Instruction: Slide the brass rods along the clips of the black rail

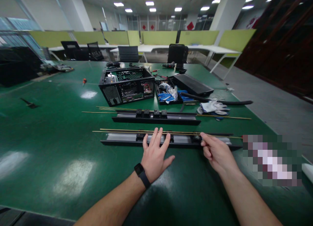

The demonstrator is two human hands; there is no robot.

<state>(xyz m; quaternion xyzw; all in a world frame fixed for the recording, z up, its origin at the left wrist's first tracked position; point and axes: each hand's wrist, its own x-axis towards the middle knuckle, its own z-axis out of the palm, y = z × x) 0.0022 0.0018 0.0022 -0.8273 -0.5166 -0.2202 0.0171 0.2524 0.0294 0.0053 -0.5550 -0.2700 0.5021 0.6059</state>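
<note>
A long black channel rail (124, 143) with a pale strip inside lies across the table in front of me. Small black blocks (140, 136) sit in it, and thin brass rods (117, 132) run along its length. My left hand (156, 154), wearing a black watch, is spread open with its fingertips over the middle of the rail and rods. At the rail's right part my right hand (215, 151) pinches a brass rod between thumb and forefinger, beside another black block (196, 138). The fingers partly hide the pinched spot.
Behind lies a second rail (156, 120) with several black blocks and brass rods. Farther back are an open black computer case (127, 86), a tray with gloves (168, 93), a black panel (192, 84) and more gloves (212, 107). A pixelated patch covers something at the right.
</note>
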